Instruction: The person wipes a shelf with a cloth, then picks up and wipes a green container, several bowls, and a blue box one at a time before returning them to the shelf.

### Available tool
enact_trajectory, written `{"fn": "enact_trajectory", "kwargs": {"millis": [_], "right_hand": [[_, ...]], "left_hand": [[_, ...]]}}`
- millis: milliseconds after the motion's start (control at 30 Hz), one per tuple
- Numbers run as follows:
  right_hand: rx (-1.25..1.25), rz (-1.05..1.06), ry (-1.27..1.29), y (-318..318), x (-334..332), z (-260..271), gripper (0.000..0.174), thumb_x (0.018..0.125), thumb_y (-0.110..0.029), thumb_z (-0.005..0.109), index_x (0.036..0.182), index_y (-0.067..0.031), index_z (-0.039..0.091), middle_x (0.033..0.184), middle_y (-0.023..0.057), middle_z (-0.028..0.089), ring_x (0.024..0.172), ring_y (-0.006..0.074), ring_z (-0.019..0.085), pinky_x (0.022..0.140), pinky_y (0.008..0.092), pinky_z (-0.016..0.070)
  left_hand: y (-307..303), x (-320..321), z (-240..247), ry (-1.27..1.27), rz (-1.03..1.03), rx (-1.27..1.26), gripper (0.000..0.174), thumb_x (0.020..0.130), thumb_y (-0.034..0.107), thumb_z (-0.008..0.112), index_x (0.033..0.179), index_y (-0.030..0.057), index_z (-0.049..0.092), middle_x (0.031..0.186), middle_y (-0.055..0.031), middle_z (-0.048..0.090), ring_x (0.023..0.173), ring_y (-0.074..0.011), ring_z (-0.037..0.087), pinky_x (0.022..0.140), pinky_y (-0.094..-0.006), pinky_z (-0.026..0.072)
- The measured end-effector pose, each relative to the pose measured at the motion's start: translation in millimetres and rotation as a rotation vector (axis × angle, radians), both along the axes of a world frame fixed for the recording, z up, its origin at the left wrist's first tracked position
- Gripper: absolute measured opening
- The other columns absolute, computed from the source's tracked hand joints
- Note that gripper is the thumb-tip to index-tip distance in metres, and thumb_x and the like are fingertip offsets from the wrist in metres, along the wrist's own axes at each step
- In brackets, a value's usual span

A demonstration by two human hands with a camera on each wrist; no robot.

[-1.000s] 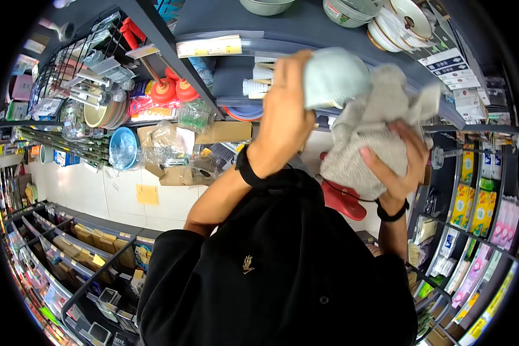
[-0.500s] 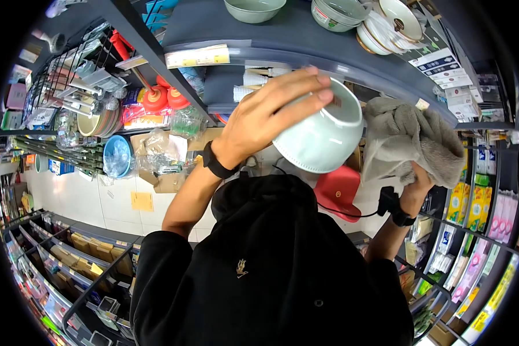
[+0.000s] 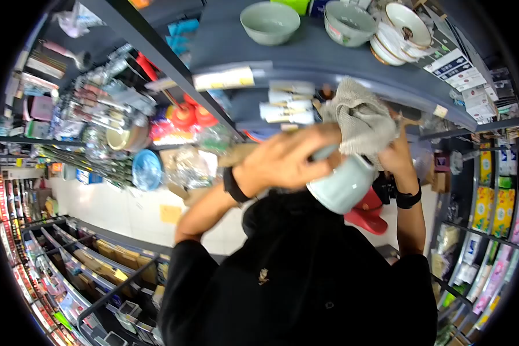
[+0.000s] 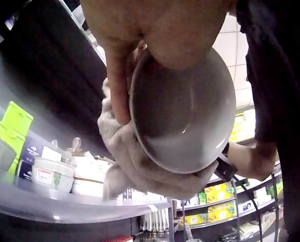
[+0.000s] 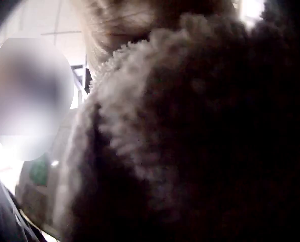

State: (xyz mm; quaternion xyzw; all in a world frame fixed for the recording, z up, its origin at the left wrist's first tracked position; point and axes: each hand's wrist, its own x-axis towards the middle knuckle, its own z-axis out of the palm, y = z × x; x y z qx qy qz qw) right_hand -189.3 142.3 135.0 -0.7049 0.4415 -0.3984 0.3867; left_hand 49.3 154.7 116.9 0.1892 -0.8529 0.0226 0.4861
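Observation:
My left hand (image 3: 294, 158) grips a pale green bowl (image 3: 343, 187) by its rim, in front of my chest. In the left wrist view the bowl (image 4: 182, 121) is tipped so that its glossy inside shows, with a finger lying along the rim. A grey cloth (image 3: 363, 118) is bunched in my right hand (image 3: 399, 151), up against the bowl's far side. Folds of this cloth (image 5: 135, 121) fill most of the right wrist view and hide the right fingers. Beside them there, a green sticker shows on the bowl (image 5: 59, 151).
Ahead, a dark shelf (image 3: 230, 49) carries a green bowl (image 3: 270, 24), a stacked pair of bowls (image 3: 349, 26) and white bowls with brown rims (image 3: 389, 52). A red stool (image 3: 368, 214) stands below my hands. Red plungers (image 3: 183, 115) and a blue basin (image 3: 147, 170) are at left.
The right hand has brought the cloth from the right side back to the bowl. The bowl has turned and dropped lower in my left hand. The head view has shifted slightly.

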Motion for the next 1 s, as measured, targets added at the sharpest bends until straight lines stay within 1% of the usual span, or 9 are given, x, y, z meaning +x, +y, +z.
{"fn": "enact_trajectory", "kwargs": {"millis": [67,167,200,300,367,500,633,833,1000], "right_hand": [[0.264,-0.063,-0.089,-12.3,-4.1,-26.1,0.069,0.080,-0.004,0.071,0.140,0.0104,0.040,0.134,0.0183,0.054,0.121,0.0187,0.055,0.102,0.0334,0.0436],[0.051,-0.231,0.132,-20.3,6.8,-32.0,0.055,0.078,-0.008,0.077,0.124,0.0127,0.054,0.117,0.0167,0.067,0.107,0.0192,0.063,0.092,0.0326,0.0492],[0.093,-0.242,-0.067,-21.7,5.9,-34.0,0.050,0.080,-0.013,0.079,0.120,0.0100,0.059,0.108,0.0149,0.070,0.099,0.0184,0.065,0.089,0.0313,0.0502],[0.027,-0.420,-0.082,-18.9,-27.0,-54.2,0.048,0.085,-0.023,0.077,0.122,0.0034,0.062,0.108,0.0125,0.071,0.097,0.0175,0.065,0.087,0.0296,0.0494],[0.085,-0.470,-0.156,-8.4,-43.0,-55.1,0.050,0.085,-0.025,0.076,0.122,0.0050,0.061,0.109,0.0124,0.070,0.099,0.0189,0.064,0.090,0.0304,0.0480],[0.122,-0.596,-0.240,12.0,-80.8,-72.4,0.056,0.084,-0.025,0.078,0.125,0.0071,0.058,0.118,0.0156,0.065,0.107,0.0211,0.061,0.096,0.0309,0.0445],[0.152,-0.677,-0.276,29.4,-109.0,-89.0,0.058,0.084,-0.021,0.078,0.129,0.0075,0.055,0.121,0.0154,0.063,0.111,0.0208,0.058,0.099,0.0305,0.0419],[0.203,-0.676,-0.410,27.7,-139.6,-80.9,0.046,0.087,-0.016,0.074,0.124,0.0062,0.057,0.117,0.0127,0.064,0.106,0.0194,0.058,0.097,0.0304,0.0415],[0.225,-0.521,-0.340,-13.7,-138.0,-84.5,0.048,0.085,-0.019,0.075,0.123,0.0061,0.058,0.119,0.0142,0.064,0.109,0.0200,0.058,0.098,0.0308,0.0415]], "left_hand": [[-0.4,-0.1,2.9,0.043,-0.046,-0.033,0.019,0.085,0.007,0.067,0.102,0.0070,0.060,0.111,-0.0084,0.061,0.089,-0.0209,0.068,0.046,-0.0254,0.0535],[3.9,12.5,9.9,0.167,-0.192,0.618,0.026,0.083,0.005,0.067,0.107,0.0027,0.059,0.111,-0.0129,0.060,0.100,-0.0265,0.065,0.079,-0.0401,0.0561],[-2.2,13.0,20.4,0.270,-0.005,0.306,0.029,0.080,0.004,0.067,0.108,-0.0002,0.058,0.112,-0.0142,0.060,0.102,-0.0302,0.061,0.088,-0.0423,0.0504],[-37.5,29.4,48.8,0.354,0.245,0.551,0.037,0.075,-0.002,0.063,0.112,-0.0013,0.056,0.109,-0.0172,0.061,0.100,-0.0317,0.060,0.088,-0.0377,0.0471],[-81.8,46.3,56.2,0.383,0.365,0.646,0.026,0.087,0.003,0.060,0.112,-0.0030,0.055,0.102,-0.0180,0.065,0.096,-0.0259,0.063,0.081,-0.0325,0.0487],[-151.7,83.8,78.3,0.445,0.253,1.111,0.033,0.093,0.016,0.061,0.120,-0.0025,0.058,0.100,-0.0099,0.068,0.088,-0.0167,0.065,0.070,-0.0293,0.0523],[-181.9,110.3,88.5,0.311,0.287,1.048,0.035,0.094,0.019,0.063,0.121,-0.0031,0.059,0.102,-0.0098,0.068,0.090,-0.0162,0.065,0.075,-0.0296,0.0523],[-116.1,122.5,61.2,0.797,0.337,1.251,0.031,0.092,0.015,0.066,0.115,-0.0049,0.062,0.103,-0.0112,0.068,0.089,-0.0196,0.068,0.076,-0.0312,0.0549],[-107.6,129.5,47.3,0.762,0.428,1.321,0.033,0.093,0.015,0.065,0.118,-0.0057,0.060,0.107,-0.0117,0.068,0.095,-0.0199,0.067,0.082,-0.0321,0.0525]]}}
